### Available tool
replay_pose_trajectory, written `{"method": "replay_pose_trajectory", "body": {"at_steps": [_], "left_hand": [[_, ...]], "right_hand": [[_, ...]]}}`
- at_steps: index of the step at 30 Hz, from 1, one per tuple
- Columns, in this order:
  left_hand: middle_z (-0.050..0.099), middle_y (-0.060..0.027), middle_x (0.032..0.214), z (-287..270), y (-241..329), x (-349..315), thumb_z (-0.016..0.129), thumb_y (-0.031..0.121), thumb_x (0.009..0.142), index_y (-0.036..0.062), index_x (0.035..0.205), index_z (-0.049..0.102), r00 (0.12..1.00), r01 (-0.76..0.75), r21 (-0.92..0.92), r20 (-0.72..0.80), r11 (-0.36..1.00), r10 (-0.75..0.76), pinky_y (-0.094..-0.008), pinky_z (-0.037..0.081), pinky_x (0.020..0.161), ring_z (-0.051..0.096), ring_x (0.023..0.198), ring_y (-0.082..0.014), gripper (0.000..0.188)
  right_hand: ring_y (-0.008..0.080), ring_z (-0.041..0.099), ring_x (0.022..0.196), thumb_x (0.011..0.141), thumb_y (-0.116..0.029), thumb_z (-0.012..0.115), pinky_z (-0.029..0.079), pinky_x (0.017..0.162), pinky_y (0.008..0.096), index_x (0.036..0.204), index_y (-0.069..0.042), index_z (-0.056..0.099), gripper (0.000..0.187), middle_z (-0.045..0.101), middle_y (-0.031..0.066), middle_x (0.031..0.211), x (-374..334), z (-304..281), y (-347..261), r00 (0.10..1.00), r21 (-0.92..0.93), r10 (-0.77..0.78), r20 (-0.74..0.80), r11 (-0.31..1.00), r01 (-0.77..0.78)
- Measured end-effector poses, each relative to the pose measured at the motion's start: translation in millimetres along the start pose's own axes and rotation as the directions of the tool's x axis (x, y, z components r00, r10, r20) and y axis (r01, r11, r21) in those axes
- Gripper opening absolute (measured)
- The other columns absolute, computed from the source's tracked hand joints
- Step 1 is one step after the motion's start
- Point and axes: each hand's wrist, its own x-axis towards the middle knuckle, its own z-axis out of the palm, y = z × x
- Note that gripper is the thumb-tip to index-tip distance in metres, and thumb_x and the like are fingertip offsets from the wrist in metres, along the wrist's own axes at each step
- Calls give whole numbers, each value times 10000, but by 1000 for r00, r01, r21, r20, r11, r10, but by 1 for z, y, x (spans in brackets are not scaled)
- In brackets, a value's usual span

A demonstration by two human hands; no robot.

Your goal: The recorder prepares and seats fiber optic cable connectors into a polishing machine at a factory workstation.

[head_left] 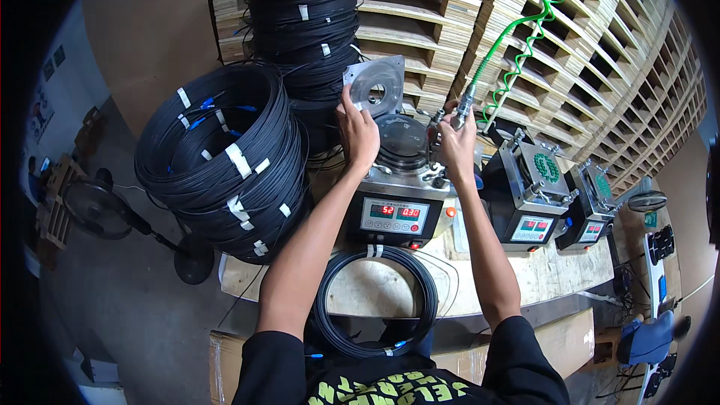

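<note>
My left hand [358, 131] grips the edge of a square metal plate [391, 73] with a round hole in its middle, held tilted up behind a bench-top machine [360, 214]. The machine's round dark disc [403, 137] lies uncovered on top, just below the plate. My right hand [457, 146] is wrapped around a metal air blow gun [466, 105] joined to a green coiled hose [501, 39]. That hand is over the disc's right side, and the gun's nozzle is hard to make out. In front of the machine, a black cable coil [430, 292] overhangs the table's near edge.
Two similar machines [523, 206] [587, 206] stand to the right on the wooden table [555, 285]. Large black cable coils [202, 199] are piled at left, with a taller stack [304, 37] behind. Wooden pallets [420, 7] rise at the back. A floor fan [96, 210] stands far left.
</note>
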Motion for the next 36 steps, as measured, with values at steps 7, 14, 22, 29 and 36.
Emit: {"method": "replay_pose_trajectory", "body": {"at_steps": [7,14,22,29,36], "left_hand": [[509,-294,1295,1,1,-2,446,48,973,113,1524,301,1000,-9,-14,-12,1000,8,-483,414,1013,527,1168,-437,573],[505,-283,1240,2,0,-1,460,19,960,131,1525,305,1000,6,-12,-23,1000,-6,-478,420,994,541,1132,-430,596],[520,-275,1211,-4,10,-5,491,-42,919,162,1513,296,1000,25,7,-16,1000,-24,-489,435,960,563,1110,-436,658],[555,-337,1194,-4,7,-4,458,-48,888,24,1365,351,998,-5,-68,-68,998,0,-544,432,928,560,1071,-514,494],[546,-344,1199,-2,5,-3,423,-59,879,-6,1281,393,991,-72,-36,-120,997,67,-532,425,966,544,1107,-513,407]], "right_hand": [[152,634,640,858,79,508,538,600,305,1164,-16,488,321,503,17,812,-9,17,4,998,21,59,37,998,-60],[139,627,665,876,103,512,546,599,288,1151,-2,468,297,480,19,826,3,34,31,987,-69,-134,-89,989,128],[158,622,662,873,126,499,561,627,308,1114,14,477,267,481,23,838,-7,44,13,982,206,-80,-174,972,116],[177,641,641,850,123,511,544,598,308,1053,3,457,242,475,43,846,-12,74,-6,980,295,-90,-179,945,141],[161,595,667,873,120,501,561,643,318,1110,6,424,274,460,36,840,26,79,-5,900,315,-171,-401,897,310]]}}
